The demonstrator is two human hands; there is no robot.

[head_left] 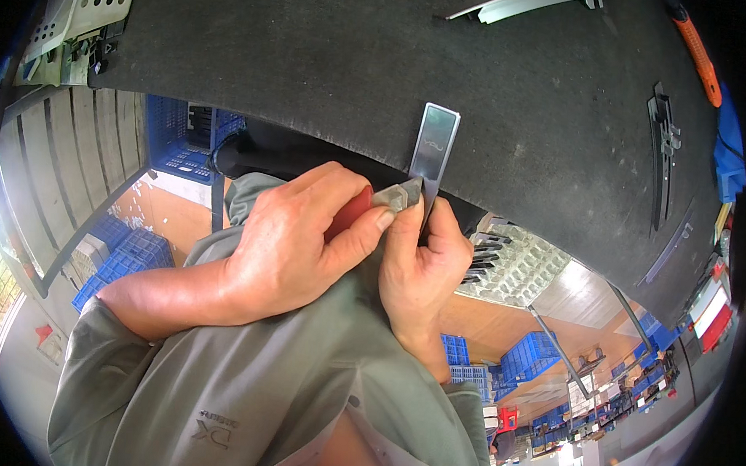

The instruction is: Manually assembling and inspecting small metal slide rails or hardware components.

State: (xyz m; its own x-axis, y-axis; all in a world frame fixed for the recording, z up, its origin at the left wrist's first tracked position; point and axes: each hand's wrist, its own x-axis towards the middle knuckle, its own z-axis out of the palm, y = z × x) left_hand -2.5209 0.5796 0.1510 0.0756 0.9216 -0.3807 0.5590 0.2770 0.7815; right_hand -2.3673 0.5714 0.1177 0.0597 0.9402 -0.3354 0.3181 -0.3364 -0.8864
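Note:
My left hand (292, 241) is closed around a red-handled tool (352, 213). Its grey, wrapped-looking end (392, 198) sticks out past my thumb and points right. My right hand (422, 265) pinches a slim dark part with a shiny rectangular plate (435, 143) at its upper end. The tool's grey end meets this part, or lies very close to it, just above my right thumb. The part stands up over the near edge of the black table (314, 70). Its lower end is hidden by my fingers.
On the table's right lie a black strip-shaped part (661, 155), a clear strip (667, 253) and an orange-handled tool (699, 56). A silver-white curved trim (528, 3) lies at the far edge. Below are a blue crate (175, 138) and a pale moulded tray (519, 266) holding dark parts.

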